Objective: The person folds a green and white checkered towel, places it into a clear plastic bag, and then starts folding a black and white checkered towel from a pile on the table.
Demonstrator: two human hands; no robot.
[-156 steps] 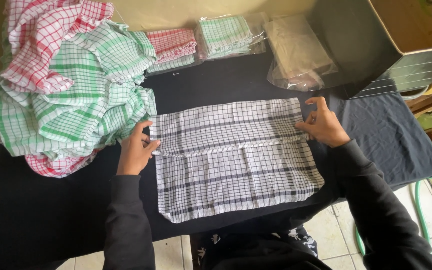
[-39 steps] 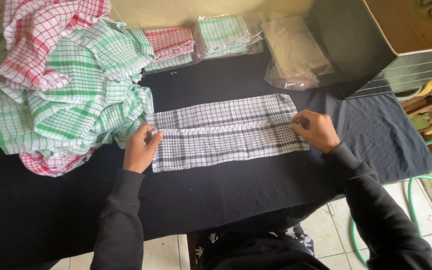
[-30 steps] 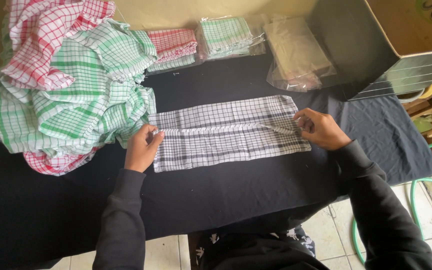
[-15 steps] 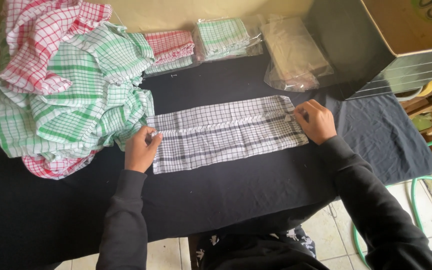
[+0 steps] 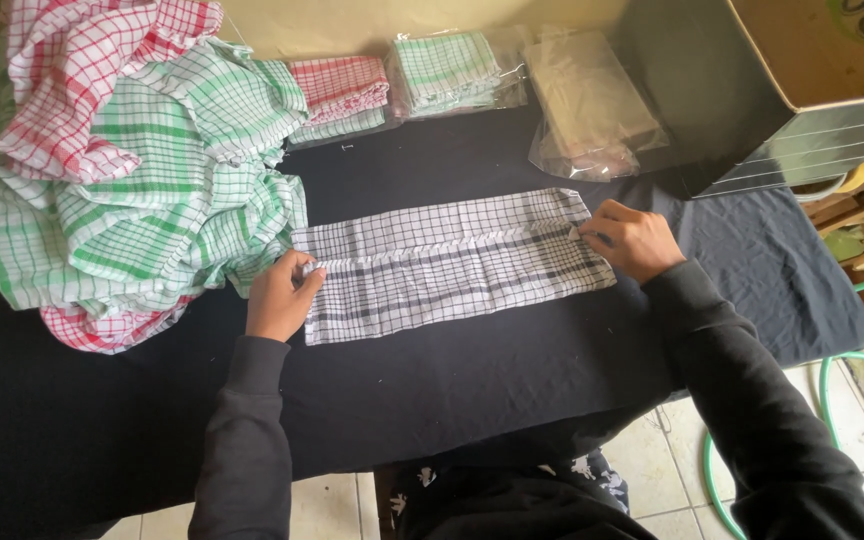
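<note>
Black cloth covers the surface [image 5: 512, 380], which stands against a pale wall with tiled floor showing at the near edge. At far left a loose heap of green and red checked cloths [image 5: 132, 170] spills over the surface's left part. Just right of the heap, the left hand [image 5: 280, 298] has its grip pinched shut on the left end of the grey checked cloth [image 5: 452, 262], thumb on top at the fold line. That cloth lies flat in the middle of the surface as a long band running left to right, its far edge already turned in toward the centre, where a rumpled seam runs. Behind it, by the wall, lie packed cloths in clear bags [image 5: 392, 85] and a stack of empty clear bags [image 5: 592, 105]. The right hand [image 5: 630, 240] grips the cloth's right end, fingers closed on the same fold line. A cardboard box [image 5: 812, 70] stands at far right.

Judging by this, a lengthwise fold is in hand; next, both ends would need lifting together and laying evenly.
</note>
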